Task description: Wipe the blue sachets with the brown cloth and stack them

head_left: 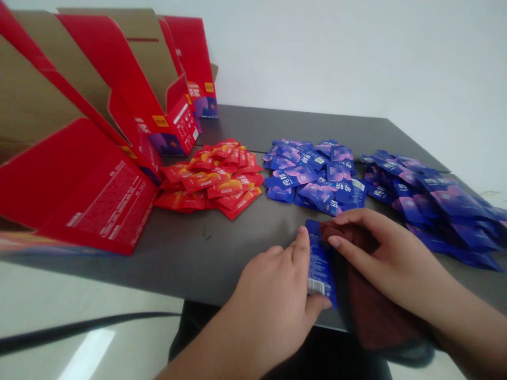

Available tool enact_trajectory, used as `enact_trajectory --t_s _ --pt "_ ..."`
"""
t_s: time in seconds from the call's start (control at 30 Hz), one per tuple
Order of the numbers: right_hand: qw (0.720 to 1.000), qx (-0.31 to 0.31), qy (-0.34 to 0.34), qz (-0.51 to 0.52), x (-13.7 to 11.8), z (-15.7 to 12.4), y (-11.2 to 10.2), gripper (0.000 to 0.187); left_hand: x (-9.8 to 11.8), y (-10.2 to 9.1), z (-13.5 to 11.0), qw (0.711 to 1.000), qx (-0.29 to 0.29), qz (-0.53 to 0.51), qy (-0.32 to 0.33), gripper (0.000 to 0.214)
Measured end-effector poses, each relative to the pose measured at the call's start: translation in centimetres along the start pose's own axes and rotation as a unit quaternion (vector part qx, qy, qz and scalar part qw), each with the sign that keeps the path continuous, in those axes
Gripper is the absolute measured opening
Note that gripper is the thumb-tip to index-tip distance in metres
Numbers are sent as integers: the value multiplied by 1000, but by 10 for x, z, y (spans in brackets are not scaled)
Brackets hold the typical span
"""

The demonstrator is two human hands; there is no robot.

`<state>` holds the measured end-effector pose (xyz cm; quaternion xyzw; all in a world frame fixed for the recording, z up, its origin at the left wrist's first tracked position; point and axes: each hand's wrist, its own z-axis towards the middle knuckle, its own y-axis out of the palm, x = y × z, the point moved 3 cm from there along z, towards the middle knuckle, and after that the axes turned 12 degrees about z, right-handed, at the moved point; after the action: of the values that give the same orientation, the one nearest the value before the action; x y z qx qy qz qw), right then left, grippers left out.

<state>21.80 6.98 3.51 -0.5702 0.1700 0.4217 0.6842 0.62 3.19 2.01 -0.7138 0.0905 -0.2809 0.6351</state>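
My left hand point(273, 295) holds a blue sachet point(320, 264) at the table's front edge, index finger along its upper part and thumb at its lower end. The sachet's printed side with a barcode faces up. My right hand point(380, 253) is closed on a dark reddish-brown cloth point(376, 309), bunched under the fingers beside the sachet's right edge. The cloth's lower part hangs past the table edge and is blurred. Just beyond my hands lies a pile of blue sachets point(309, 174). Another heap of blue sachets point(439, 206) is to the right of it.
A pile of red-orange sachets point(217, 179) lies left of centre on the grey table point(178, 253). Several open red cartons point(106, 195) stand along the left side with flaps raised. A white wall point(336, 58) rises behind the table. A dark strap point(91, 327) crosses below it.
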Motion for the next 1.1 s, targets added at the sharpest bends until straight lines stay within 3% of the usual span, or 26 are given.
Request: enact_trajectory --t_s 0.17,0.23,0.53,0.8,0.93,1.0,1.1 --pt "980 -183 -60 41 -28 -22 7 21 1 -1 5 1000 -24 -9 -3 112" --pt "972 -223 -69 42 -32 -26 12 18 1 -3 7 999 -43 -7 -8 115" --pt "984 -172 -40 32 -15 -10 16 13 1 4 5 1000 -20 20 -13 114" --pt "994 -93 -33 -49 7 14 16 12 -1 5 3 999 7 43 -3 108" --pt "997 -62 -38 -33 0 20 4 10 -1 4 0 999 12 36 8 113" --pt "995 -85 -61 -4 -14 14 -4 13 -1 4 0 999 16 27 11 118" --pt "969 -225 -90 54 -38 -4 -3 16 -1 5 2 1000 11 21 2 118"
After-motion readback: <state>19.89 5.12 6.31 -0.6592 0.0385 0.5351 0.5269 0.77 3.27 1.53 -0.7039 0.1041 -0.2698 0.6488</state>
